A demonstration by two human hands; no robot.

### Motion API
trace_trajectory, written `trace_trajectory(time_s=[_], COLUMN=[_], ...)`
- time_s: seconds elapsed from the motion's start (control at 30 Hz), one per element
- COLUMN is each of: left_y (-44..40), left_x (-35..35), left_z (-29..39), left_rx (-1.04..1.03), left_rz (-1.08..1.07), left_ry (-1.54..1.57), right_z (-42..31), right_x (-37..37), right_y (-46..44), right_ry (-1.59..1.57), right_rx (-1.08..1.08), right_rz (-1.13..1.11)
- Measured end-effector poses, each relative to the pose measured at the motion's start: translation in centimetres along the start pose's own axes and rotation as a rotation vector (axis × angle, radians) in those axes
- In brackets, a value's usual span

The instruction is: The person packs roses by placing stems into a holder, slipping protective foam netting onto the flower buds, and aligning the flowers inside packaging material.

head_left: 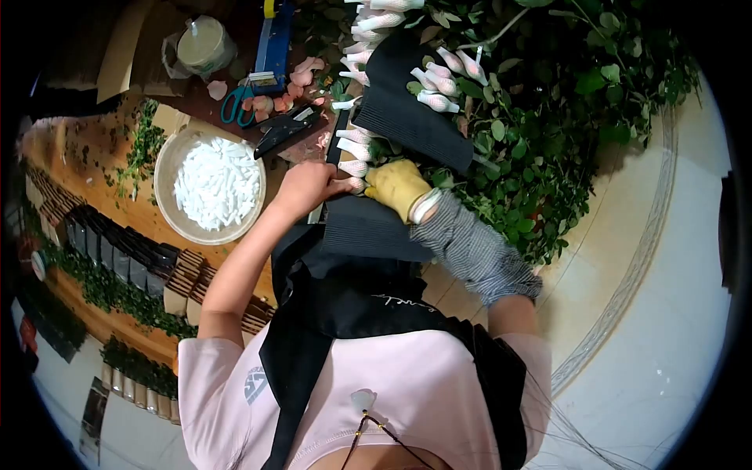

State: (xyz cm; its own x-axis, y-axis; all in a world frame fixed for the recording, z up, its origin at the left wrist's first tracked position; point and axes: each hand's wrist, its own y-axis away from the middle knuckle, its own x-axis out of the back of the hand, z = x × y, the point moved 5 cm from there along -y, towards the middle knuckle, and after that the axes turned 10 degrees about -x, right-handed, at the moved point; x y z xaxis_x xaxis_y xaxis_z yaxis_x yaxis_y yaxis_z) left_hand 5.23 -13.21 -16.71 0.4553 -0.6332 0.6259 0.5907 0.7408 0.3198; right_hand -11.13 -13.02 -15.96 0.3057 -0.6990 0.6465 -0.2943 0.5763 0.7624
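Note:
My bare left hand (309,188) reaches in from the left, thumb and fingers closed on a pale rose bud in a white foam net (355,185). Just right of it, my right hand (397,188) wears a yellow glove and a checked sleeve cover. Its fingers curl in beside the same bud; whatever they grip is hidden. More netted buds (355,149) line up above my left hand. Black corrugated paper (372,227) lies under my hands, and another black sheet (411,117) sits above, with netted roses (439,82) on it.
A round tub (160,192) of small white pieces (218,184) stands left. Above it are a black stapler (286,129), teal-handled scissors (235,107), loose petals (301,74), a blue tool (274,39) and a white cup (205,47). Leafy stems (533,141) spread across the right.

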Motion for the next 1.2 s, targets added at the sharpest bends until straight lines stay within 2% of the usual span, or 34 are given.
trace_trajectory(time_s=[0.03,0.1,0.17,0.2,0.23,0.27,0.3,0.37,0.4,0.47,0.5,0.57,0.63,0.7,0.73,0.77,0.83,0.87,0.93,0.97,1.0,1.03,1.07,1.1,1.17,1.2], left_y=[0.0,-0.1,0.3,0.8,1.7,2.4,2.5,2.7,1.7,-0.1,-1.0,-2.0,-2.0,-1.4,-0.9,0.0,2.0,3.0,2.9,2.2,1.1,0.0,-1.2,-2.1,-3.1,-3.2], left_x=[-0.1,0.6,0.6,0.6,0.5,2.5,2.7,2.8,2.5,1.4,1.1,0.3,-0.1,-0.1,0.0,-0.1,4.3,6.5,4.7,3.4,2.4,2.0,1.4,1.0,0.7,0.9], left_z=[0.3,0.9,0.3,-0.9,-3.7,-3.6,-3.5,-3.5,-3.2,-1.6,-0.6,1.0,0.9,0.1,-1.4,-4.0,-4.6,-4.9,-6.0,-6.2,-5.5,-4.2,-2.8,-1.7,-0.1,0.6], left_rx=[-0.028,-0.285,-0.320,-0.320,-0.129,-0.056,0.027,0.176,0.144,0.046,0.008,-0.065,-0.139,-0.237,-0.111,-0.033,-0.042,-0.046,0.098,0.173,0.213,0.225,0.193,0.139,0.035,-0.015], left_rz=[-0.021,0.119,0.296,0.572,0.791,0.797,0.718,0.541,0.474,0.336,0.267,0.151,0.184,0.311,0.329,0.587,0.730,0.801,0.676,0.579,0.522,0.565,0.504,0.486,0.487,0.502], left_ry=[-0.017,0.218,0.462,0.647,0.811,0.798,0.764,0.681,0.361,0.164,0.077,-0.058,0.082,0.443,0.501,0.721,0.698,0.682,0.633,0.571,0.493,0.361,0.242,0.154,0.029,-0.007], right_z=[0.4,0.7,0.5,0.4,0.4,0.5,1.2,2.4,2.2,2.1,1.9,1.8,2.1,2.5,2.7,2.6,2.4,2.7,3.6,3.1,3.0,3.0,2.9,3.1,3.2,3.4], right_x=[-0.5,-0.8,-1.5,-1.9,-2.3,-1.7,-0.5,1.8,2.3,2.9,2.7,0.8,0.0,-0.5,-1.5,-1.3,-0.8,-0.4,1.4,2.7,4.3,5.1,4.2,2.5,0.3,-0.6], right_y=[-0.1,0.4,-0.1,-0.5,-0.7,0.1,0.9,3.0,3.0,2.8,2.0,0.0,-0.4,-0.4,-1.0,-1.1,-0.5,0.1,2.5,3.0,3.5,3.8,2.4,0.6,-2.1,-2.5], right_ry=[-0.009,-0.037,-0.023,0.019,0.055,0.018,-0.179,-0.503,-0.502,-0.220,-0.225,-0.132,-0.134,-0.173,-0.116,-0.109,-0.175,-0.253,-0.508,-0.498,-0.488,-0.479,-0.233,-0.170,-0.194,-0.189], right_rx=[-0.005,0.018,-0.030,-0.054,-0.079,0.039,0.086,0.180,0.186,-0.026,-0.039,-0.127,-0.117,-0.140,-0.198,-0.216,-0.247,-0.121,0.082,0.090,0.004,-0.091,-0.242,-0.313,-0.407,-0.404], right_rz=[-0.003,0.145,0.111,0.101,0.090,0.072,0.044,0.251,0.249,0.254,0.261,0.059,0.043,0.051,0.171,0.131,0.086,0.187,0.411,0.408,0.446,0.486,0.268,0.140,-0.002,0.003])
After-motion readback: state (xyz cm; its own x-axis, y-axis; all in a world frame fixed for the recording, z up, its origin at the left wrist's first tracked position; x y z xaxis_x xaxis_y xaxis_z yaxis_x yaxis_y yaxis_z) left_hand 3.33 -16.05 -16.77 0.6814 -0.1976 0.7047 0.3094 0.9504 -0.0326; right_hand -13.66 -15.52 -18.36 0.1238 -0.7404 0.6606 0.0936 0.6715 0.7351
